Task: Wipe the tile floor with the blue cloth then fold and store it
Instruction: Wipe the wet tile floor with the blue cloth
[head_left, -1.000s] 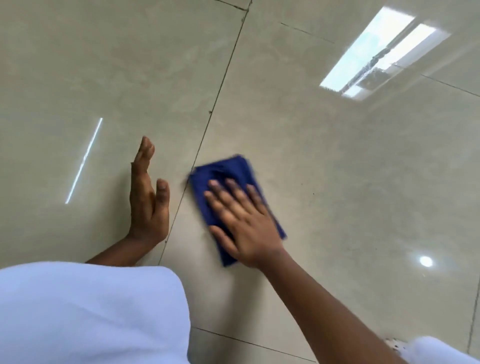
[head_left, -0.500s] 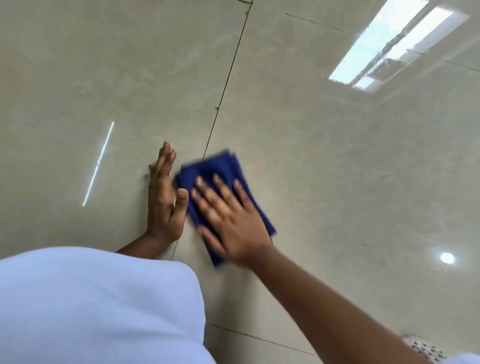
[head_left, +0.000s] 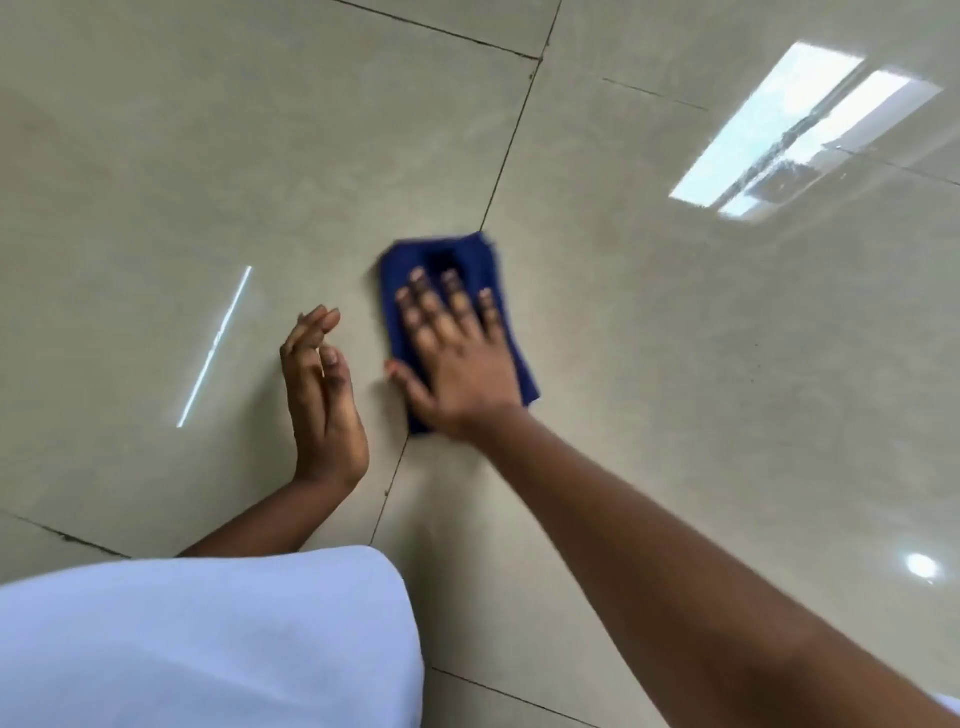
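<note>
A folded blue cloth (head_left: 441, 255) lies flat on the glossy beige tile floor (head_left: 691, 374), across a dark grout line. My right hand (head_left: 457, 364) presses down on it with the palm flat and the fingers spread; it covers the middle of the cloth and looks blurred. My left hand (head_left: 323, 395) rests on its edge on the tile just left of the cloth. Its fingers are straight and hold nothing, and a small gap separates it from the cloth.
My white garment (head_left: 208, 644) fills the lower left of the view. Grout lines (head_left: 511, 140) cross the floor. A bright window reflection (head_left: 800, 135) shines at the upper right, and a thin light streak (head_left: 215, 345) at the left.
My right hand has slid the cloth forward and to the right, away from my left hand, which it was touching half a second ago. The left hand stays planted.
</note>
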